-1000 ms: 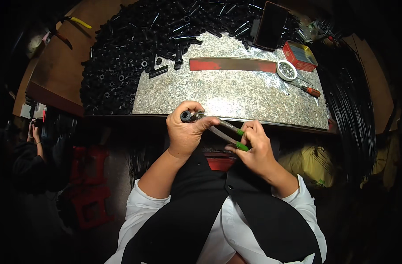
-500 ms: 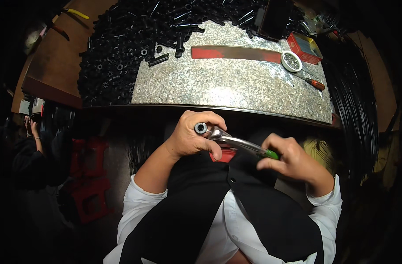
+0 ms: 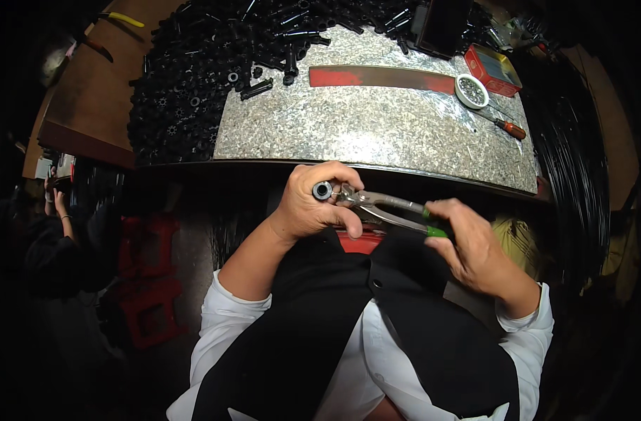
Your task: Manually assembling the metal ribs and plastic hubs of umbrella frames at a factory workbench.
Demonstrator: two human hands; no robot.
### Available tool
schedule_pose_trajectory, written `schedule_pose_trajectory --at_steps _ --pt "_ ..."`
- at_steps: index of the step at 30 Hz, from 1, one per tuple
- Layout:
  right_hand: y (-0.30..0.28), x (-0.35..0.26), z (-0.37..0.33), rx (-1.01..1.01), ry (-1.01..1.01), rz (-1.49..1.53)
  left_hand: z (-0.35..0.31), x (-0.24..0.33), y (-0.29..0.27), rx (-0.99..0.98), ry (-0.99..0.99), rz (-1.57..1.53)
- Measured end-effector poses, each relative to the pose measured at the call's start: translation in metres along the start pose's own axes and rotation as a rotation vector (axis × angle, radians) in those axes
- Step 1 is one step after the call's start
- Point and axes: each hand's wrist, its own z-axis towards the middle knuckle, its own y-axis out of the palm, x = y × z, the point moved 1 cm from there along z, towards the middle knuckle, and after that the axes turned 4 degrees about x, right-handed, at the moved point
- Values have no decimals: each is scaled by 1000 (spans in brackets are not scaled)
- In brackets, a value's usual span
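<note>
Below the table edge, my left hand point(image 3: 303, 203) is closed round a dark tubular part point(image 3: 322, 190), its round hollow end facing up. My right hand point(image 3: 475, 245) grips a pair of pincers point(image 3: 394, 209) by its green-ended handles, which stand apart. The metal jaws of the pincers reach to the side of the tubular part, between my left thumb and fingers. What the jaws touch there is too small to make out. The rest of the tubular part is hidden in my left hand.
On the speckled tabletop point(image 3: 285, 133) lie a heap of black parts point(image 3: 187, 91), a worn red strip point(image 3: 384, 79), a white cup of small bits point(image 3: 472, 91), a screwdriver point(image 3: 510, 129) and a red box point(image 3: 492, 70). Black strands point(image 3: 570, 154) hang at right. Another person's hands point(image 3: 61, 203) show far left.
The pincers' handles have spread apart, and my right hand has opened wider around them. Both hands sit slightly higher in view. My left hand still holds the tubular part.
</note>
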Motion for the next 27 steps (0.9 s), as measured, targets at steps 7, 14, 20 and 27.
schedule_pose_trajectory --at_steps 7,14,20,27 --pt "5 27 -6 -606 691 1036 6 3 0 -193 53 -104" --pt "9 13 2 -230 212 329 5 -4 -4 -155 35 -4" --pt "7 27 -4 -120 66 289 10 1 -3 -148 -88 -140" --pt "-2 13 16 -502 308 292 10 -5 2 -162 90 -79"
